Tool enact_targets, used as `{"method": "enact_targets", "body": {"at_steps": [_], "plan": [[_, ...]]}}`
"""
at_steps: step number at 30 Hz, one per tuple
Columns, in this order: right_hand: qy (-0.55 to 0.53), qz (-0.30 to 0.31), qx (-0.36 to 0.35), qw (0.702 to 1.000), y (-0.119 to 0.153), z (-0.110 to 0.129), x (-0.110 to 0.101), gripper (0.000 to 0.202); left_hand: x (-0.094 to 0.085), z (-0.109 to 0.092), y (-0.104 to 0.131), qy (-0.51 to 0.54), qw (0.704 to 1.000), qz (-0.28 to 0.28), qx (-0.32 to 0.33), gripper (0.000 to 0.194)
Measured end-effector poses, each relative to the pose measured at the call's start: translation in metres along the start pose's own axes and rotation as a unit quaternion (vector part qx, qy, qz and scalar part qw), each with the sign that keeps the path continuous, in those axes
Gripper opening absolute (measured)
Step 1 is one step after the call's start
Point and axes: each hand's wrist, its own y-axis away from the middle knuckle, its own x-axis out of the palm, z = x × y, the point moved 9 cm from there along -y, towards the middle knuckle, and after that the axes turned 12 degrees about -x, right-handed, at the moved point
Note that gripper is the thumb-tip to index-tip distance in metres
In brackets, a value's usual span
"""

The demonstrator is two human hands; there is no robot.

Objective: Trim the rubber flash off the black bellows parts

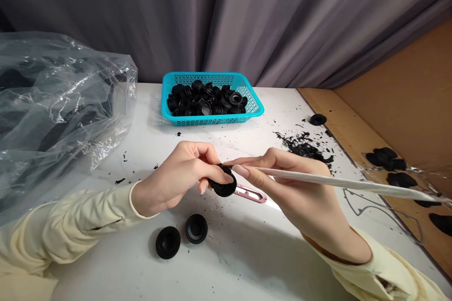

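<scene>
My left hand (183,176) is closed around a small black ribbed rubber boot (225,187), thumb on its rim. My right hand (282,176) pinches a long, thin, pale tool (339,180); its dark narrow end reaches the boot's edge. Whether that end cuts or only touches the rubber I cannot tell. Below the fingers lies a pink slotted handle (252,194), partly hidden by the boot. On the white table in front of my left wrist are two round black rubber boots (168,242), (196,228).
A blue basket (212,122) full of black ribbed boots stands at the back. Clear plastic bagging (63,103) covers the left side. Black scraps (303,146) are heaped at right, near a single boot (318,119). More black pieces (400,179) lie by the cardboard wall (406,80).
</scene>
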Motion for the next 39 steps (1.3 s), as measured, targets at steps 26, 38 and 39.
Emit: {"method": "enact_targets", "body": {"at_steps": [26, 38, 39], "plan": [[-0.072, 0.035, 0.148, 0.986, -0.002, 0.004, -0.009, 0.036, 0.007, -0.021, 0.012, -0.017, 0.994, 0.026, 0.105, 0.034], [-0.02, 0.022, 0.095, 0.995, -0.005, 0.003, -0.013, 0.035, 0.005, -0.018, 0.015, -0.04, 0.994, 0.016, 0.104, 0.03], [-0.017, 0.017, 0.093, 0.995, -0.005, 0.003, -0.014, 0.036, 0.005, -0.018, 0.015, -0.042, 0.994, 0.016, 0.101, 0.03]]}}
